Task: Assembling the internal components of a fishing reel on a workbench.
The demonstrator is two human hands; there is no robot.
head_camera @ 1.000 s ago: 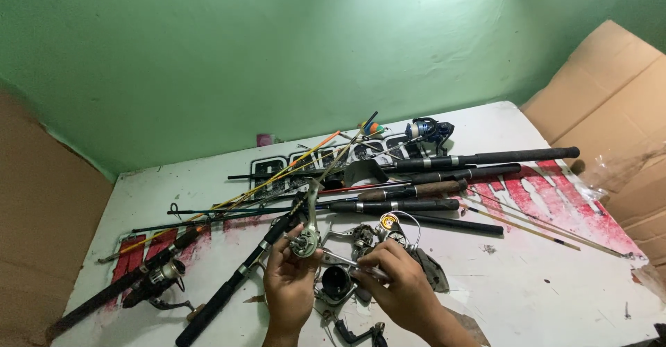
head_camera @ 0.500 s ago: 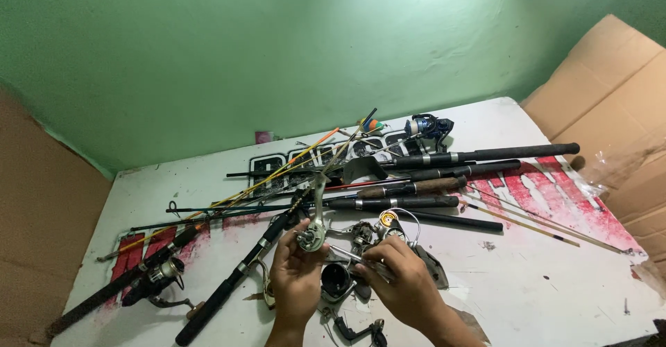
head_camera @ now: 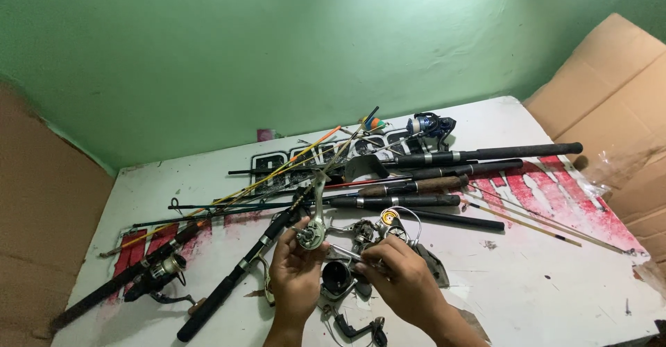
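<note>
My left hand [head_camera: 295,278] holds a silver fishing reel body [head_camera: 312,232] upright, its stem pointing up. My right hand [head_camera: 402,278] grips a small metal part beside a black spool [head_camera: 338,278] that sits between both hands. Loose reel parts, one with a gold spool [head_camera: 388,219], lie just beyond my fingers. A black handle piece [head_camera: 361,330] rests below my hands near the table's front edge.
Several fishing rods [head_camera: 444,180] lie piled across the white table [head_camera: 555,278]. A blue reel [head_camera: 427,125] sits at the back, another reel on a rod [head_camera: 163,271] at the left. Cardboard sheets [head_camera: 617,90] stand on the right and left; a green wall rises behind.
Both hands have lifted slightly and come closer to the pile. The reel body in my left hand has tilted more upright.
</note>
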